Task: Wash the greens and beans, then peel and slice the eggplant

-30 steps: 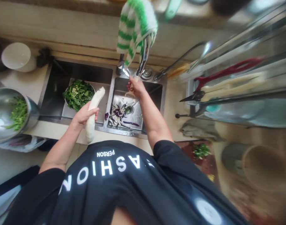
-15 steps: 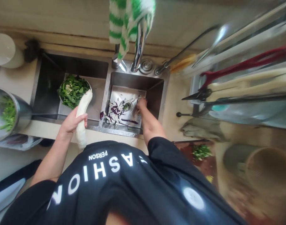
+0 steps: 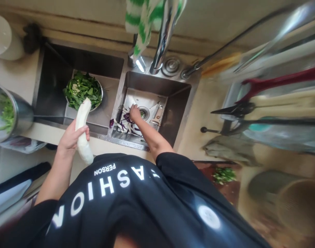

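Observation:
My left hand [image 3: 74, 134] is closed around a peeled eggplant [image 3: 83, 136], long, pale and slightly curved, held slanting over the sink's front edge. Its upper end overlaps the view of a bowl of leafy greens [image 3: 83, 86] in the left basin. Down in the right basin, my right hand [image 3: 134, 113] is at a scatter of purple and white peelings [image 3: 125, 124], left of the drain [image 3: 144, 113]. The back of this hand hides its fingers, so its grip does not show. A peeler [image 3: 158, 115] lies on the basin floor, right of the drain.
A chrome faucet [image 3: 164, 38] with a green-and-white striped cloth [image 3: 143, 27] rises behind the basins. At left stands a metal pot [image 3: 20, 115] with greens inside. Scissors [image 3: 235, 109] and other utensils are at right, above a board with chopped greens [image 3: 224, 175].
My right hand has moved left from the right side of the basin to the peelings, leaving the peeler on the basin floor. The eggplant stays in my left hand, shifted slightly left.

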A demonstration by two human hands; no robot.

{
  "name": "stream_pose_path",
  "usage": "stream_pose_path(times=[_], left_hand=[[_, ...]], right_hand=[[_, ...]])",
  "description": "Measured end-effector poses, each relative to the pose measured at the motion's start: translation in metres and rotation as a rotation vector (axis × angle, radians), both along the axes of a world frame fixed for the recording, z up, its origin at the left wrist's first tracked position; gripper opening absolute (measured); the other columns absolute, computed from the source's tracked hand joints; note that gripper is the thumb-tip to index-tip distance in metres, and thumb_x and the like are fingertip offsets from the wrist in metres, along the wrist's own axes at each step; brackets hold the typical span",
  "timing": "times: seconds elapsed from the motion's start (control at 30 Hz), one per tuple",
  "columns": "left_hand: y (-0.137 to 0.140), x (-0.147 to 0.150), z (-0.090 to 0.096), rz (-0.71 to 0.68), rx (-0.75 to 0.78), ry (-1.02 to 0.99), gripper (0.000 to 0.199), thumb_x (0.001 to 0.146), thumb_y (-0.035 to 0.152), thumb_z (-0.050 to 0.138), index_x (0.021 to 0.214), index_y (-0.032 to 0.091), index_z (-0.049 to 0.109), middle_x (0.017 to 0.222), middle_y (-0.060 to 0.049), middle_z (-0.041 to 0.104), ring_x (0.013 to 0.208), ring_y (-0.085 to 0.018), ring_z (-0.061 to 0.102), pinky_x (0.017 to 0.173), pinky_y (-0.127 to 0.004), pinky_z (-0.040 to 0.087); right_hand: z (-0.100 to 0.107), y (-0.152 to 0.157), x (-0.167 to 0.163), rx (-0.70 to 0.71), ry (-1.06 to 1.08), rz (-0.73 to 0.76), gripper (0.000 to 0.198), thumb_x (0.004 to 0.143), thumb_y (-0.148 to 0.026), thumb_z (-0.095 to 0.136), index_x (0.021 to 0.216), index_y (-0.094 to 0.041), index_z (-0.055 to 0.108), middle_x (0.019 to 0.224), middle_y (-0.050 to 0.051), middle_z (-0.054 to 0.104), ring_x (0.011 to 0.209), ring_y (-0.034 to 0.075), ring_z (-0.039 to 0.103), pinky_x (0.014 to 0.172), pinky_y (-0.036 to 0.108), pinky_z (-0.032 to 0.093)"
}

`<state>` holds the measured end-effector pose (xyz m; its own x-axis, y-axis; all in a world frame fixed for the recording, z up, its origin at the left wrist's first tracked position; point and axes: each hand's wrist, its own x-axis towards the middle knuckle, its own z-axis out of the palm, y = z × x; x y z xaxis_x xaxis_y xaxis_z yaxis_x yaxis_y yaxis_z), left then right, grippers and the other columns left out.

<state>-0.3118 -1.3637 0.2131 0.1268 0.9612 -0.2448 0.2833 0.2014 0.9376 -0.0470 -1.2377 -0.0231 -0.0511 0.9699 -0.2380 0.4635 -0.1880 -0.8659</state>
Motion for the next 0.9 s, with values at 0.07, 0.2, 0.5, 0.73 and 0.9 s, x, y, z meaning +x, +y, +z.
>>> stream_pose_path(times=[0.07,0.2,0.5,0.73,0.9], left_hand=[[-0.002,-0.003,-0.001,0.014,0.006,-0.002,0.058,0.070,0.047,0.086,0.106,0.018,0.051,0.061,0.003,0.064,0.043,-0.014,0.058,0.038,-0.021,0.047],[-0.006,-0.007,-0.007,0.026,0.048,-0.011,0.061,0.068,0.048,0.087,0.106,0.017,0.051,0.060,0.004,0.064,0.042,-0.013,0.058,0.038,-0.021,0.047],[-0.026,-0.018,-0.015,0.013,0.075,-0.076,0.064,0.067,0.047,0.088,0.107,0.016,0.049,0.062,0.005,0.064,0.043,-0.013,0.059,0.040,-0.022,0.049],[-0.051,-0.031,-0.017,0.051,0.040,-0.068,0.061,0.069,0.048,0.086,0.107,0.018,0.049,0.064,0.005,0.063,0.044,-0.013,0.060,0.040,-0.024,0.052],[-0.071,-0.037,-0.022,0.115,0.005,-0.071,0.062,0.072,0.045,0.085,0.115,0.017,0.050,0.066,0.004,0.063,0.047,-0.014,0.061,0.044,-0.024,0.054]], right_hand=[[0.011,-0.007,-0.011,-0.061,-0.130,0.029,0.056,0.087,-0.019,0.066,0.140,-0.008,0.049,0.134,0.028,0.054,0.123,0.038,0.056,0.104,0.051,0.043],[0.048,-0.036,-0.018,0.123,-0.299,-0.041,0.049,0.096,-0.020,0.048,0.144,-0.016,0.049,0.134,0.023,0.054,0.112,0.036,0.062,0.098,0.050,0.047],[0.094,-0.096,-0.061,0.619,-0.203,0.255,0.032,0.091,-0.019,0.050,0.121,-0.018,0.063,0.119,0.014,0.058,0.107,0.027,0.057,0.097,0.037,0.047],[0.031,-0.032,0.017,0.241,-0.368,-0.028,0.051,0.084,-0.005,0.044,0.132,-0.012,0.060,0.126,0.018,0.058,0.109,0.028,0.058,0.101,0.040,0.046],[0.008,0.038,0.025,0.154,-0.520,0.001,0.074,0.084,-0.006,0.056,0.155,-0.012,0.038,0.151,0.022,0.039,0.131,0.033,0.045,0.107,0.045,0.042]])
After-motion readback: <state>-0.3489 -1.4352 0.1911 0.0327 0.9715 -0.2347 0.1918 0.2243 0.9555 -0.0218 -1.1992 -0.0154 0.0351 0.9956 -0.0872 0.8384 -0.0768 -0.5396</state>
